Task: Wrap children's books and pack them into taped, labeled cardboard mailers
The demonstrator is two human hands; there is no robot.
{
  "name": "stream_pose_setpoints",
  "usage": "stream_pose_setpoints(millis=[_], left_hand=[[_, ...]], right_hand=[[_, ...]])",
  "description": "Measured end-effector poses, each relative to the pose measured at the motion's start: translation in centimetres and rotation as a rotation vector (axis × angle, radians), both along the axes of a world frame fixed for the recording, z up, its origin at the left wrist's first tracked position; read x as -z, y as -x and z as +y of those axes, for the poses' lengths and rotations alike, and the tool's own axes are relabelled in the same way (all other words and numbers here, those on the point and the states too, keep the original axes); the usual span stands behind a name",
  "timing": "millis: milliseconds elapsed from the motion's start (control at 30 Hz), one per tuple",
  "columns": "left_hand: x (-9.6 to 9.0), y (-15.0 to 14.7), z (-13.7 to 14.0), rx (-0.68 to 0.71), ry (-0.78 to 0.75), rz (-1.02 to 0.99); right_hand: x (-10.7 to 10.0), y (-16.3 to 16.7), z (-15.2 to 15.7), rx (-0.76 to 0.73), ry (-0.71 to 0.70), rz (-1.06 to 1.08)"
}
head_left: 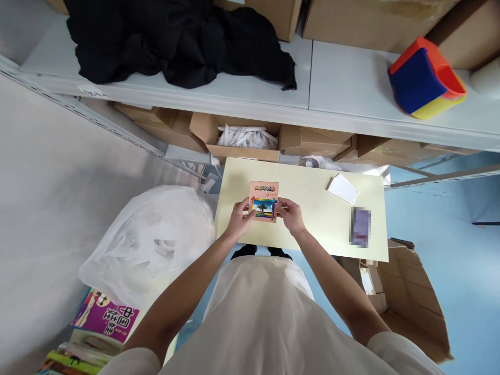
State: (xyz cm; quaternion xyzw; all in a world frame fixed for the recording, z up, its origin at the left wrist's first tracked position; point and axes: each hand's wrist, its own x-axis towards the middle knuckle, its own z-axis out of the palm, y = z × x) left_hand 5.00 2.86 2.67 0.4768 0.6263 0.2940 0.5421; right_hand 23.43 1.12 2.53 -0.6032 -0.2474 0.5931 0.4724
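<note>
The pink printed piece, with a tree picture on its face, is held over the left part of the pale yellow bench; whether it touches the top or hangs just above is hard to tell. The left grip clasps its left edge, thumb over the front, and the right grip pinches its right edge, so the step in hand seems to be steadying it face up between both. The next move, I judge, calls for a light hold on both edges, or one grip keeping the piece secure before the other lets go. Fingers behind it are hidden, its smaller lettering is unreadable, and booklet or flat packet cannot be told. Farther right on the bench lie small white cards and a purplish thing masked by pixelation. The contents of the clear plastic bag at left are hazy, the books below it are cut off by the frame, and the black cloth on the shelf runs past the top edge.
</note>
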Motion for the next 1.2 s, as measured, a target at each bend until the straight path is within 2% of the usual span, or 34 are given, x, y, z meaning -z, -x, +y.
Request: stream_pose_setpoints(millis=[167,367,567,733,900,1067,1200], left_hand=[[2.9,2.1,4.2,0.058,-0.006,0.138],[7.3,4.7,10.6,0.150,-0.063,0.369],[10.7,6.8,15.0,0.162,-0.064,0.428],[12.3,7.7,16.6,0.163,-0.071,0.444],[12.8,8.2,16.6,0.189,-0.089,0.432],[12.2,8.0,16.2,0.193,-0.106,0.433],[10.6,7.0,15.6,0.161,-0.129,0.474]], right_hand=[[3.8,2.9,4.2,-0.012,0.047,-0.067],[8.5,6.0,10.1,-0.113,0.145,-0.369],[11.9,8.7,14.7,-0.160,0.143,-0.504],[12.5,10.1,16.0,-0.183,0.155,-0.539],[12.4,10.3,15.7,-0.227,0.134,-0.542],[12.3,9.7,14.9,-0.158,0.113,-0.572],[11.2,7.5,12.6,-0.124,0.093,-0.463]])
